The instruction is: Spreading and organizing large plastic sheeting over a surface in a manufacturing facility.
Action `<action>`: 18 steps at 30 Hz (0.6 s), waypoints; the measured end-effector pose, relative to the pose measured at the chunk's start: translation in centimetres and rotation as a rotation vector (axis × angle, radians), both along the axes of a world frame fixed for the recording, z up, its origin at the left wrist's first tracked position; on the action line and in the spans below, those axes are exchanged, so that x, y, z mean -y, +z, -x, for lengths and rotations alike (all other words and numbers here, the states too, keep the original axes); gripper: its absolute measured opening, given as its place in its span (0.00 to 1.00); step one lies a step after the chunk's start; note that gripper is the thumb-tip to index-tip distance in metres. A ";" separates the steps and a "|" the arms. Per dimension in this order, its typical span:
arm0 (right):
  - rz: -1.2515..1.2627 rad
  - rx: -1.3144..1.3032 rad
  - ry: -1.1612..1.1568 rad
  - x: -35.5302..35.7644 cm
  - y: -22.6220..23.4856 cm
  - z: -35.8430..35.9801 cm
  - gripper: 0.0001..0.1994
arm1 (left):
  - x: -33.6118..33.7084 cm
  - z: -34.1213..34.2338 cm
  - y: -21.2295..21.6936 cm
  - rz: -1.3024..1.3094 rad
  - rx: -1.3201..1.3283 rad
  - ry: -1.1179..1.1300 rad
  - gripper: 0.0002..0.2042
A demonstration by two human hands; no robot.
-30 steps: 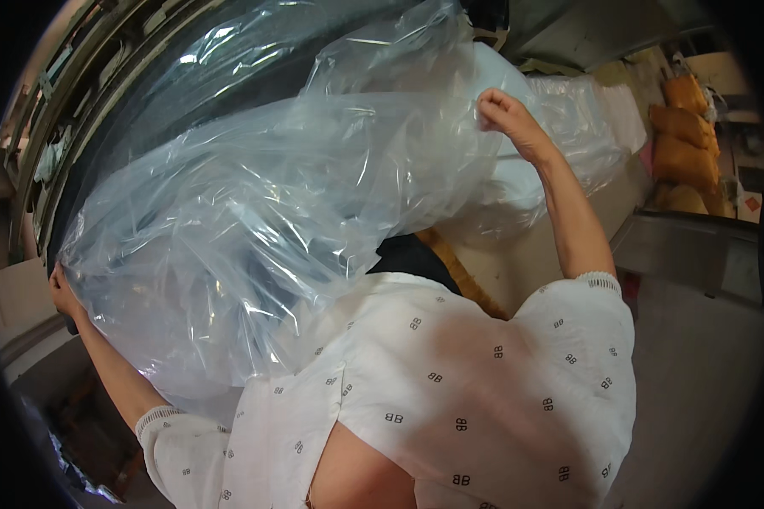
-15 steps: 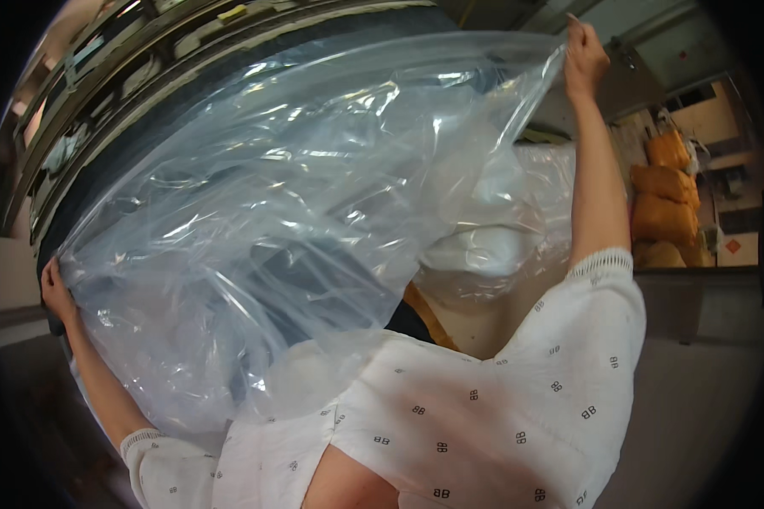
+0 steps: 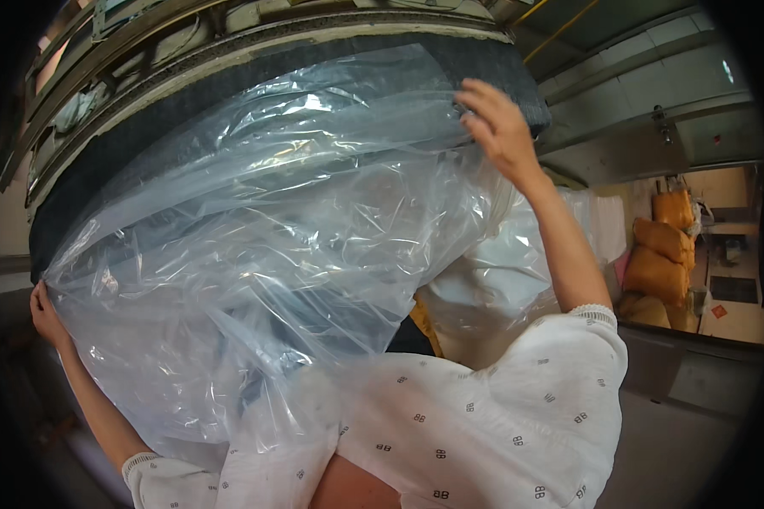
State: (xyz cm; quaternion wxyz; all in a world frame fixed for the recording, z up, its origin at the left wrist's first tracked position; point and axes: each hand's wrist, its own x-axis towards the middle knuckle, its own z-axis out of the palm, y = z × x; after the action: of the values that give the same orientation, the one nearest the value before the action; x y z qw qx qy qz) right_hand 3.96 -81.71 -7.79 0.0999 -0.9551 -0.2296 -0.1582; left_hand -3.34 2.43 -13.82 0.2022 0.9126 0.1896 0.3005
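A large, clear plastic sheet [image 3: 314, 212] spreads in loose folds before me, from the dark, cloth-like surface [image 3: 492, 68] down over the front of my shirt. My left hand [image 3: 47, 318] pinches its left corner, fingers pressed together. At the upper right, my right hand [image 3: 505, 136] is over the sheet's edge with its fingers stretched and apart. The fingertips are at or just above the plastic; whether they touch it I cannot tell. Whatever lies under the crumpled folds shows only dimly.
White goods in clear plastic [image 3: 509, 267] lie to the right, under my right forearm. Orange sacks [image 3: 658, 254] are piled farther right. A long metal-and-wood frame [image 3: 144, 51] runs along the far side. Pale panels [image 3: 637, 85] stand at the upper right.
My right hand has let go of the sheet's upper right corner and come down and to the left. That edge now lies lower, on the dark surface. The left hand still holds its corner.
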 end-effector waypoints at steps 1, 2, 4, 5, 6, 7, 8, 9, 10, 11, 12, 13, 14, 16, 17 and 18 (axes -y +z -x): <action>-0.099 0.045 -0.040 -0.2 1.1 -0.8 0.16 | -0.3 -0.2 0.0 -0.035 -0.001 0.032 0.16; -0.197 0.091 -0.083 -0.3 1.9 -1.7 0.14 | -0.6 -0.4 0.1 -0.069 -0.001 0.063 0.16; -0.234 0.171 -0.111 0.8 2.3 -3.6 0.13 | -1.3 -1.2 -0.6 -0.095 -0.047 0.102 0.16; -0.166 -0.018 -0.138 2.4 2.1 -4.3 0.13 | -1.5 -1.5 -1.0 -0.120 -0.093 0.149 0.16; -0.099 -0.214 -0.157 2.8 1.9 -4.6 0.13 | -1.7 -1.4 -1.3 -0.116 -0.097 0.146 0.16; -0.124 -0.291 -0.145 3.1 1.4 -4.4 0.13 | -1.9 -1.3 -1.3 -0.087 -0.062 0.077 0.16; -0.119 -0.295 -0.147 3.5 1.4 -4.2 0.13 | -2.1 -1.4 -1.3 -0.058 -0.027 0.010 0.16; -0.096 -0.426 -0.103 3.4 1.8 -4.2 0.13 | -1.5 -1.3 -1.0 -0.054 -0.036 0.016 0.16; -0.068 -0.550 -0.066 3.3 2.7 -4.0 0.14 | -0.7 -1.4 -0.6 -0.057 -0.014 -0.003 0.16; -0.413 -0.888 -0.141 3.3 3.4 -4.0 0.14 | -0.3 -1.4 -0.5 -0.059 0.008 -0.022 0.16; -0.414 -0.889 -0.138 2.9 4.3 -3.9 0.14 | -0.7 -1.3 -0.5 -0.062 0.008 -0.020 0.16; -0.465 -1.027 -0.155 1.9 5.7 -3.8 0.14 | -1.5 -1.3 -0.7 -0.069 -0.002 -0.013 0.16; -0.516 -1.165 -0.172 1.4 6.6 -3.8 0.13 | -2.2 -1.2 -0.9 -0.078 -0.010 -0.006 0.16; -0.561 -1.207 -0.177 1.5 7.1 -4.2 0.12 | -2.2 -1.2 -1.0 -0.083 -0.038 0.017 0.15; -0.612 -1.217 -0.144 1.4 7.2 -4.5 0.11 | -2.3 -1.3 -1.0 -0.088 -0.066 0.044 0.15; -0.659 -1.229 -0.109 1.3 7.3 -4.8 0.11 | -2.0 -1.2 -0.9 -0.087 -0.065 0.046 0.15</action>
State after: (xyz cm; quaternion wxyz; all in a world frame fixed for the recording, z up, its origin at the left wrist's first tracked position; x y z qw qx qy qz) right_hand 8.72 -83.01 -0.45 0.4881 -0.8016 -0.0231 0.3445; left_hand -2.10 4.39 -14.74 0.1490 0.9252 0.2036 0.2833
